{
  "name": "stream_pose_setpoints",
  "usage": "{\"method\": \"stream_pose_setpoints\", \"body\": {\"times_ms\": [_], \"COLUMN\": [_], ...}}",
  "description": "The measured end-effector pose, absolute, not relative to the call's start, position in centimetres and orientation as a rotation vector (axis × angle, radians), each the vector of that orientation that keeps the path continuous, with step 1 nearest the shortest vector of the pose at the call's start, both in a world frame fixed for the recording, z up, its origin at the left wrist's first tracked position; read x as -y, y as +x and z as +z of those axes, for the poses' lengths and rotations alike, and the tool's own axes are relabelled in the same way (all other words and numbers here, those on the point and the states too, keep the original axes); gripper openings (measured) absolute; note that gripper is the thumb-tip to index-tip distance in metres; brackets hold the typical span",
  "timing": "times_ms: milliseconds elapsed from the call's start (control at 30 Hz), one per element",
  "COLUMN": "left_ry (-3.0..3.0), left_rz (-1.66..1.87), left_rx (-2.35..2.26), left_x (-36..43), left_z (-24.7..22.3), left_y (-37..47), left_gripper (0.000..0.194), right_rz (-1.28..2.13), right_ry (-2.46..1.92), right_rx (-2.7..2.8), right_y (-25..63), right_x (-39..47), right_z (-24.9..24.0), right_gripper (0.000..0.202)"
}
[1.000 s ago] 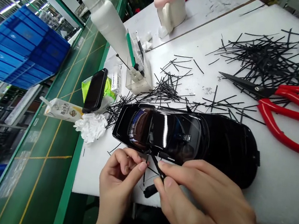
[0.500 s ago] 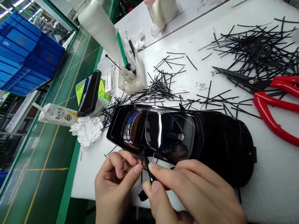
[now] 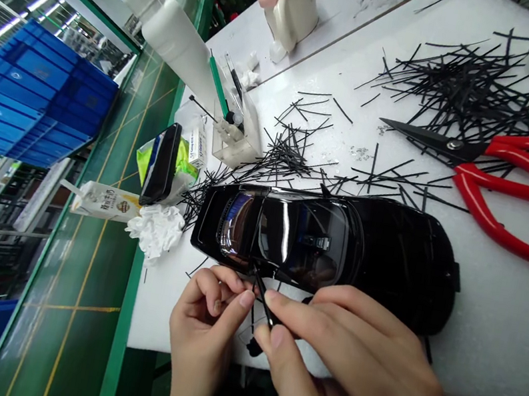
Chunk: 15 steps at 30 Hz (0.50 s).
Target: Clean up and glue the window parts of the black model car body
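Observation:
A glossy black model car lies on the white table top, its near side facing me. My right hand is closed round slim black tweezers, whose tip meets the car's near side behind the door window. Just left of them, my left hand pinches a thin black strip between thumb and forefinger, close to the same spot. Below the fingers a small black part shows, too unclear to name. My right fingers cover part of the car's lower side.
Red-handled scissors lie beyond the car near loose black strips. A tool holder, a phone, crumpled tissue and a drink carton stand or lie left. Farther back are a lidded mug and white bottle.
The whole view has shifted slightly. Both hands keep their grips, and the tweezers' tip stays at the same place on the car.

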<state>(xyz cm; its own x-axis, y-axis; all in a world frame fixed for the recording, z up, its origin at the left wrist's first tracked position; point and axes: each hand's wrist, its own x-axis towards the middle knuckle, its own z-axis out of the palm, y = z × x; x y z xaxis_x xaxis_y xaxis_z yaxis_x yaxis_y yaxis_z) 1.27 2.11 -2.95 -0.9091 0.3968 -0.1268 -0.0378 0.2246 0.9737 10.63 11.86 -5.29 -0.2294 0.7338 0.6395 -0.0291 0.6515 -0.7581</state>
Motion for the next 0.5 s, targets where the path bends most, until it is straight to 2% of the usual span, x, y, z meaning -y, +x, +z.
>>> {"method": "stream_pose_setpoints", "body": {"times_ms": [100, 233, 500], "left_ry": [0.334, 0.363, 0.399], "left_rz": [1.723, 1.717, 1.710], "left_rx": [-2.172, -2.190, -2.210], "left_x": [-2.2, -2.3, -2.4], "left_z": [-3.0, -2.9, -2.8], "left_y": [1.3, 1.2, 1.3], "left_gripper": [0.039, 0.039, 0.037], "right_rz": [0.759, 0.786, 0.778], "right_ry": [-0.635, -0.516, -0.451], "right_rx": [1.619, 1.680, 1.715], "right_y": [10.3, 10.8, 11.2], "right_x": [-11.7, -12.1, -12.5], "right_z": [-4.8, -5.0, -5.4], "right_gripper": [0.017, 0.008, 0.007]}}
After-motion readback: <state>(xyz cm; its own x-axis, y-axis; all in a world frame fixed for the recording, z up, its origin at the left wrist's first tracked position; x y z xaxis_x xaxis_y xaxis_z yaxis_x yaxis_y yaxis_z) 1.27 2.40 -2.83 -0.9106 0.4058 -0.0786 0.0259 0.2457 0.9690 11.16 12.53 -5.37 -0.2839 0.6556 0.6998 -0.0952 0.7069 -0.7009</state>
